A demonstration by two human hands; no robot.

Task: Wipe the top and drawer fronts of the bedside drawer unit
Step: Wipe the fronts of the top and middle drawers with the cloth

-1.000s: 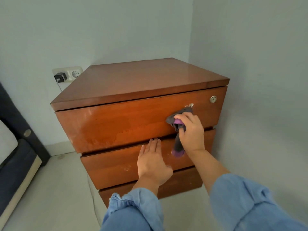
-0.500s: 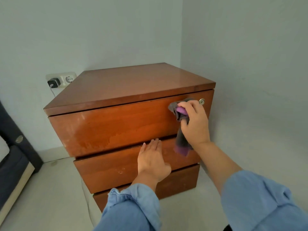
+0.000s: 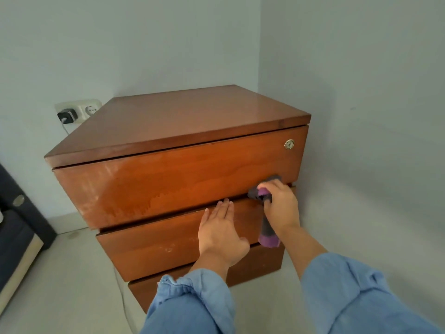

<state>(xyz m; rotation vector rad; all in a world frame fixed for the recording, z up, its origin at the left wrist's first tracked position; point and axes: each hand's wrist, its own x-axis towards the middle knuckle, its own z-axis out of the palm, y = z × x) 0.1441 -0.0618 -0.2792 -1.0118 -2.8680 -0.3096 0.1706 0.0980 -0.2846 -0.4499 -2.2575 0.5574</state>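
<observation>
A brown wooden drawer unit with three drawers stands in the room corner. Its top drawer front shows a dull smeared patch on the left and a round metal lock at the upper right. My right hand grips a grey and purple cloth and presses it on the lower right edge of the top drawer front; a strip of the cloth hangs down over the middle drawer. My left hand lies flat with fingers together on the middle drawer front.
A white wall socket with a black plug and cable sits left of the unit. A dark bed or sofa edge stands at the far left. The wall runs close along the unit's right side. Pale floor lies in front.
My right hand has slid the cloth down from beside the lock to the lower right edge of the top drawer. The left hand has stayed on the middle drawer.
</observation>
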